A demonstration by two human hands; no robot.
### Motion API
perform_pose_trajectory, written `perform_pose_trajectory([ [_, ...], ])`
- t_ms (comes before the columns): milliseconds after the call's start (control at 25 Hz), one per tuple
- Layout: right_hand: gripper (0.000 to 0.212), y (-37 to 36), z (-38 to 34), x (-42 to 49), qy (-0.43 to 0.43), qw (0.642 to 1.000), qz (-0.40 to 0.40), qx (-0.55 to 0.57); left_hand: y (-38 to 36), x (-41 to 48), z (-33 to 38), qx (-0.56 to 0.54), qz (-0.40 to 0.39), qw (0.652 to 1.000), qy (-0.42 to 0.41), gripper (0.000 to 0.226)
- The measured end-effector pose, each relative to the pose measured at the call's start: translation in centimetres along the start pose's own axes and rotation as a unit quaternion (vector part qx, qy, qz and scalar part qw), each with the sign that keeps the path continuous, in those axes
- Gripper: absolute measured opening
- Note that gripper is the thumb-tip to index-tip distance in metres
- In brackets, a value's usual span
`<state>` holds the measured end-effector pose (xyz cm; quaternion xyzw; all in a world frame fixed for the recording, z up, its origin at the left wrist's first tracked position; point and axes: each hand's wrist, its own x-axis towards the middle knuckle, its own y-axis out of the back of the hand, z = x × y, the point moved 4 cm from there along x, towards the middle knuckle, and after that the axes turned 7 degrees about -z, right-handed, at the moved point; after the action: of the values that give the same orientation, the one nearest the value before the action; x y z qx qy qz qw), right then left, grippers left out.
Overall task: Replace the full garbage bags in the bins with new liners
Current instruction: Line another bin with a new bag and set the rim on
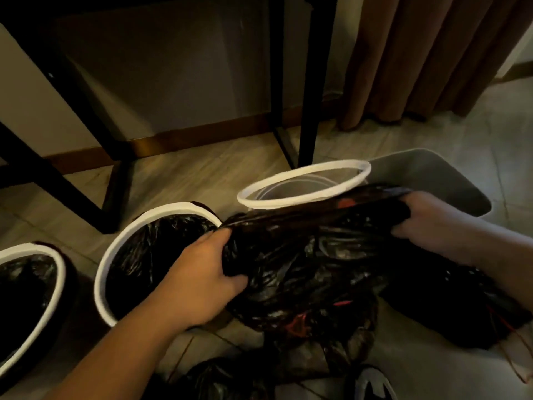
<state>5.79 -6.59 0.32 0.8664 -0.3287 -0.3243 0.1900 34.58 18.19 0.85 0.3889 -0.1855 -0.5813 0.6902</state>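
Note:
A black garbage bag is stretched between my hands above the floor. My left hand grips its left edge and my right hand grips its right edge. Behind the bag stands a white-rimmed bin with no liner showing inside. To the left, a white-rimmed bin holds a black liner. At the far left edge another white-rimmed bin also holds a black liner. More black bags lie on the floor near me.
A grey rectangular bin stands at the right, behind my right hand. Black table legs rise behind the bins. A brown curtain hangs at the back right. The floor is tiled.

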Motion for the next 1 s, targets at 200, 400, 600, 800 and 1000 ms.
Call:
perform_pose_trajectory([
  [200, 0.033, -3.2, 0.7, 4.8, -0.010, 0.948, 0.011, 0.318, -4.6, 6.6, 1.5, -0.265, -0.105, 0.958, -0.025, 0.087],
  [400, 0.030, -6.2, -2.1, 10.0, 0.044, 0.998, -0.051, -0.017, -7.5, 13.5, 2.5, -0.022, -0.124, 0.990, -0.057, 0.086],
  [600, 0.037, -11.0, -1.5, 16.0, -0.048, 0.859, -0.170, -0.481, -11.7, 20.2, 0.8, 0.353, -0.269, 0.893, 0.076, 0.061],
  [800, 0.049, -12.3, -1.0, 17.5, -0.012, 0.842, -0.260, -0.472, -15.0, 22.1, -0.6, 0.443, -0.343, 0.825, 0.069, 0.037],
  [1000, 0.036, -8.7, -3.4, 13.5, 0.059, 0.880, -0.153, -0.446, -12.3, 22.2, 0.8, 0.308, -0.241, 0.918, 0.062, 0.045],
])
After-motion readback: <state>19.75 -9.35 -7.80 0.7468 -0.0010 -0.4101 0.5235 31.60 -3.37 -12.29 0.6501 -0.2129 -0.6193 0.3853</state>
